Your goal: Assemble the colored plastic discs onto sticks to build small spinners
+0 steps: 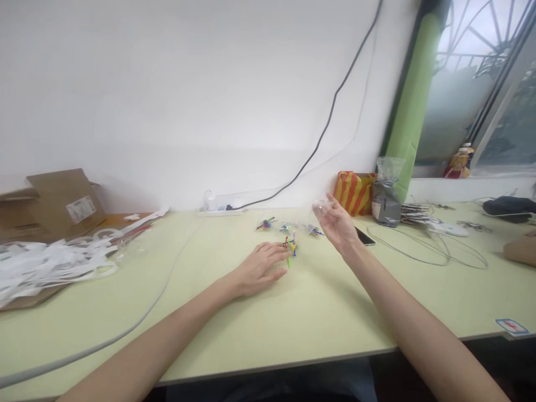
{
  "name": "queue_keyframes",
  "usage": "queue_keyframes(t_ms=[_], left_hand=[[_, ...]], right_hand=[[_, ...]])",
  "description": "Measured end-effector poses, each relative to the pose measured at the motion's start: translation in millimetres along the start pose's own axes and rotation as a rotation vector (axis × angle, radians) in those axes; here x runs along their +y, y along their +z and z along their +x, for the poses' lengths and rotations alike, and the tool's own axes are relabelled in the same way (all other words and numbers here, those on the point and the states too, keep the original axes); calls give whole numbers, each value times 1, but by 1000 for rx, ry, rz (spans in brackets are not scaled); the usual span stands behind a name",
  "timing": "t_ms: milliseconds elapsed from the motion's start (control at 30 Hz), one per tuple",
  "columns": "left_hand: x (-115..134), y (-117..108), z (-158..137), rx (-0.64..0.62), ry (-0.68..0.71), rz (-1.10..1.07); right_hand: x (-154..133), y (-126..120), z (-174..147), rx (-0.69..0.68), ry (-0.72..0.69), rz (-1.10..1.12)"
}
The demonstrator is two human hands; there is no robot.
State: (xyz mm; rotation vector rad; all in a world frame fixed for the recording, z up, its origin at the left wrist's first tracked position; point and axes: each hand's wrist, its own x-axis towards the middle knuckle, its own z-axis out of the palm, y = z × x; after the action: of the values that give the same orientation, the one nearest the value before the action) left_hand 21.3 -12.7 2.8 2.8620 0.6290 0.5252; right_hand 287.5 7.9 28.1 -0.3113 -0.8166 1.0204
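My left hand (263, 269) lies palm down on the table with its fingers stretched out. Its fingertips reach a cluster of small colourful plastic pieces (292, 245) in red, yellow, blue and green; whether they touch it I cannot tell. Raised above the table, my right hand (340, 224) pinches a crumpled piece of clear plastic (321, 207) between thumb and fingers. Just beyond the hands lie more small colourful pieces: a red, green and dark one (265, 224), a blue and green one (285, 227) and a blue one (315, 230).
Tangled white strips (54, 262) and a cardboard box (67, 204) occupy the left. A white power strip (220, 210) sits against the wall. On the right are a phone (364, 237), a striped bag (353, 194), a grey bag (386, 202) and loose cables (444, 258).
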Motion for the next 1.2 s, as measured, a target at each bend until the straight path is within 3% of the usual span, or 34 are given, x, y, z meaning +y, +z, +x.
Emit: queue_keyframes(t_ms=[200,400,600,767,833,933,1033,1200], left_hand=[[4,1,-1,0,12,-18],[0,2,-2,-79,6,-76],[3,2,-1,-87,1,-122],[6,3,-3,61,-172,-240],[1,5,-2,146,-244,-345],[-8,8,1,307,-228,-524],[-18,8,5,446,-194,-693],[-24,8,7,566,-256,-852]], right_hand=[[-21,5,0,-27,-63,1],[-35,3,2,-38,-88,27],[-10,16,-12,-79,-8,-113],[35,32,-40,-206,25,-490],[45,38,-49,-264,-55,-689],[50,44,-56,-349,-191,-927],[50,44,-57,-430,-223,-1042],[54,39,-59,-579,-263,-1153]])
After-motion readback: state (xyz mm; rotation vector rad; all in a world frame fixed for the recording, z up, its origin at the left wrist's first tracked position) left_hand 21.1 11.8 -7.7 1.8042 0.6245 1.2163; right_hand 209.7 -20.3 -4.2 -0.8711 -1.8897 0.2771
